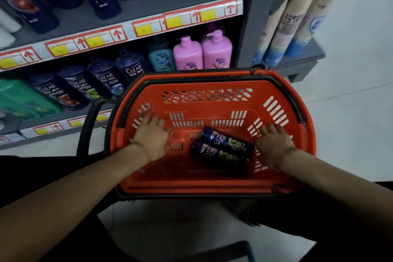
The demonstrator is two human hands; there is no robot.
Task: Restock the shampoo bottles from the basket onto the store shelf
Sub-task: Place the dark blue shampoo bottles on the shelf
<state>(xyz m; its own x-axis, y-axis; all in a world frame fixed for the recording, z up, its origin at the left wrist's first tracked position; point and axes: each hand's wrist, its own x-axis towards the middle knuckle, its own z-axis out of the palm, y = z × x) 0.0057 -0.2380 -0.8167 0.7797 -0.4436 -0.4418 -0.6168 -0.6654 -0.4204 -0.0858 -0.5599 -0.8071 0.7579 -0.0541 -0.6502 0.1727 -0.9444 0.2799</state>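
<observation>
A red plastic basket [212,183] sits low in front of me. Two dark blue CLEAR shampoo bottles lie on their sides inside it, one [227,140] behind the other [219,154]. My left hand [152,138] rests palm down on the basket floor, left of the bottles, holding nothing. My right hand [273,145] is spread inside the basket just right of the bottles, its fingers near the caps; I cannot tell whether it touches them. The store shelf [136,30] stands beyond the basket, with a row of CLEAR bottles [106,80] on its lower level.
Two pink pump bottles [202,53] and a teal bottle [161,57] stand at the right end of the lower shelf. Green bottles [23,100] lie at its left. Dark bottles fill the upper shelf. A grey side rack holds wrapped rolls [291,25]. Pale floor lies to the right.
</observation>
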